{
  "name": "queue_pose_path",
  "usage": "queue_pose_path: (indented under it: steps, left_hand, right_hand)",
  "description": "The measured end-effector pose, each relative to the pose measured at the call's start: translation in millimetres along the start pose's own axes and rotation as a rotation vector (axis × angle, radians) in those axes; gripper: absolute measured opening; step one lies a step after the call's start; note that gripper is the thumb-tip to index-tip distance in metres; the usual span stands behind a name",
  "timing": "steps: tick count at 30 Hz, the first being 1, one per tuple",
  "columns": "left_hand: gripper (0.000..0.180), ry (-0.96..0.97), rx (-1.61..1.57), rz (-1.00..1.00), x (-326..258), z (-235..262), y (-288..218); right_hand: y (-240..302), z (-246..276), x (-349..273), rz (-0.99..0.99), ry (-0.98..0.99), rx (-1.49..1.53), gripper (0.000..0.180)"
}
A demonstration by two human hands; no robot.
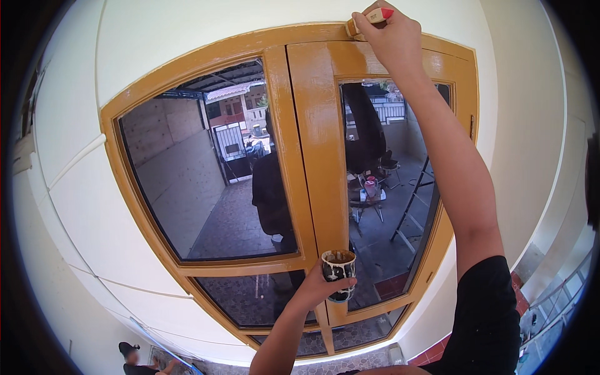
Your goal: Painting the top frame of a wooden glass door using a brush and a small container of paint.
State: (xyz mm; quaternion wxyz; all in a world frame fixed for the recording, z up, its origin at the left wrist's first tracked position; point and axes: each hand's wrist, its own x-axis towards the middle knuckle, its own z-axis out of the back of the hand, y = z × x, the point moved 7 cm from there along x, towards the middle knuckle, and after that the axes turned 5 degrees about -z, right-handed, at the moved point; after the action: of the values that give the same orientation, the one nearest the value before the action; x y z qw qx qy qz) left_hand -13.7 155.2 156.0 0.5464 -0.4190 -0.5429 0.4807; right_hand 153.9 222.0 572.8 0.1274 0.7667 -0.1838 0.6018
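A window with a yellow-brown painted wooden frame (306, 112) fills the middle of the view, its surface glossy in places. My right hand (400, 40) is raised to the top and closed round a paintbrush (378, 16) with a pale, red-tipped handle. The brush head lies against the top rail of the frame; its bristles are partly hidden. Lower down, my left hand (314, 289) grips a paint-smeared cup (339, 270) upright, with brownish paint inside. The cup is in front of the frame's lower middle.
Dark glass panes (206, 169) reflect a yard, a gate and a ladder. Cream wall (212, 22) surrounds the frame. At the lower left another person (139, 365) is low down near a blue pole (164, 344). A metal ladder (559, 303) stands at the right edge.
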Motion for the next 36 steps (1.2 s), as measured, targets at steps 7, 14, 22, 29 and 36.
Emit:
queue_pose_path:
  steps: [7,14,22,29,36]
  left_hand:
    - [0.082,0.014,0.04,0.011,-3.6,5.1,3.4]
    - [0.083,0.032,0.041,0.001,-1.1,3.8,2.0]
    - [0.082,0.025,0.037,0.05,4.5,-2.3,0.8]
    - [0.082,0.054,0.07,0.042,8.6,-10.3,-4.6]
    - [0.086,0.043,0.067,0.045,9.7,-5.7,-2.0]
  right_hand:
    - [-30.8,10.3,10.3,-0.276,0.033,0.209,0.029]
    - [-65.6,9.1,0.4,-0.369,0.039,0.292,0.029]
    - [-52.8,27.4,2.8,-0.308,-0.007,0.255,0.029]
    - [-61.3,12.7,-2.4,-0.307,0.019,0.185,0.031]
    - [-76.7,48.2,-0.6,-0.265,-0.042,0.036,0.025]
